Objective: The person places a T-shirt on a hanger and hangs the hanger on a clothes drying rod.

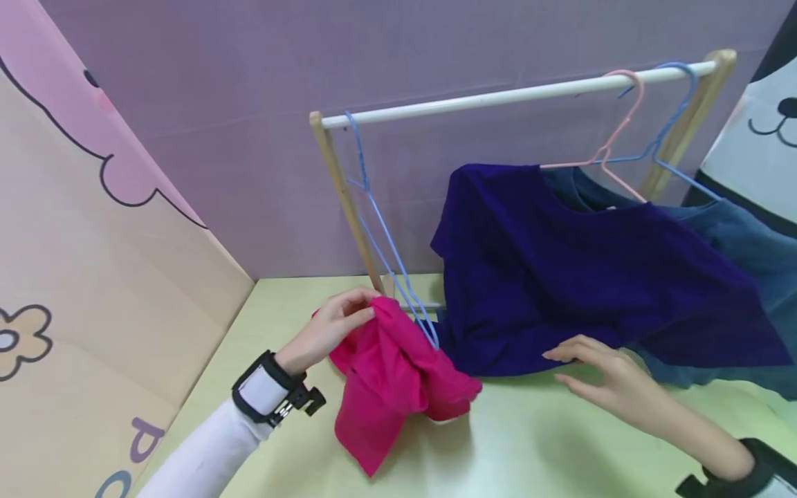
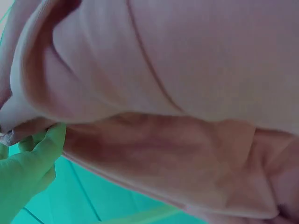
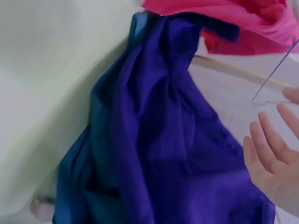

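Note:
My left hand (image 1: 339, 324) pinches a bright pink cloth garment (image 1: 398, 373) near its upper edge, and the cloth bunches down toward the table. In the left wrist view the fingers (image 2: 39, 156) are at the garment's edge, its folds (image 2: 187, 60) filling most of the picture. A blue hanger (image 1: 398, 270) hangs from the rack's left end, its lower end overlapping the pink cloth. My right hand (image 1: 613, 384) is empty with fingers spread, in front of the lower edge of a dark purple shirt (image 1: 579, 277). The purple shirt (image 3: 154, 121) also shows in the right wrist view.
The rack's white rail (image 1: 486, 102) runs between wooden posts. The purple shirt hangs on a pink hanger (image 1: 623, 131); behind it a teal shirt (image 1: 766, 256) hangs on another blue hanger (image 1: 675, 124). A printed panel (image 1: 93, 242) borders the pale green table (image 1: 286, 443) at left.

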A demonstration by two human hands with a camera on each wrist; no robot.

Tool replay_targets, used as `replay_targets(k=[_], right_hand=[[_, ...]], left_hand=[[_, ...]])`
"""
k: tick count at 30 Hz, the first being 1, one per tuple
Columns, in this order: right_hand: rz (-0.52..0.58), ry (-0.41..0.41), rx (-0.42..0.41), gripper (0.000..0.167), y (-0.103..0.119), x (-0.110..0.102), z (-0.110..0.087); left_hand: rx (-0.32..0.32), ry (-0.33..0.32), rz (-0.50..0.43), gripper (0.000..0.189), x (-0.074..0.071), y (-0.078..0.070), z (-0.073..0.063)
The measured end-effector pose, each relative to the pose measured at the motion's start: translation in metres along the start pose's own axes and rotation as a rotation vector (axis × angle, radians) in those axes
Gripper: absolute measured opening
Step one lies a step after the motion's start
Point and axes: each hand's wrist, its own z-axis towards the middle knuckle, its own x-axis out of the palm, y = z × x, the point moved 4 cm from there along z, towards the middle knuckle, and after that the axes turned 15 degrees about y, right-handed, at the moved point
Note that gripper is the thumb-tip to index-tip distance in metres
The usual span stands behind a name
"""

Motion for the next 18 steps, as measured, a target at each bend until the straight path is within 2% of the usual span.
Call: replay_targets(k=[4, 8, 12, 18], right_hand=[[0.043, 0.081, 0.013, 0.055, 0.015, 0.014, 0.010], [0.090, 0.147, 0.003, 0.063, 0.032, 0.030, 0.021], [0.132, 0.195, 0.007, 0.073, 0.042, 0.049, 0.029], [0.302, 0.260, 0.072, 0.092, 0.038, 0.083, 0.032]], left_hand=[[0.001, 0.043, 0.015, 0.021, 0.007, -0.008, 0.008], [-0.023, 0.087, -0.004, 0.022, 0.017, -0.008, 0.015], [-0.065, 0.120, -0.065, 0.025, 0.027, 0.000, 0.020], [-0.104, 0.141, -0.161, 0.025, 0.037, 0.017, 0.023]])
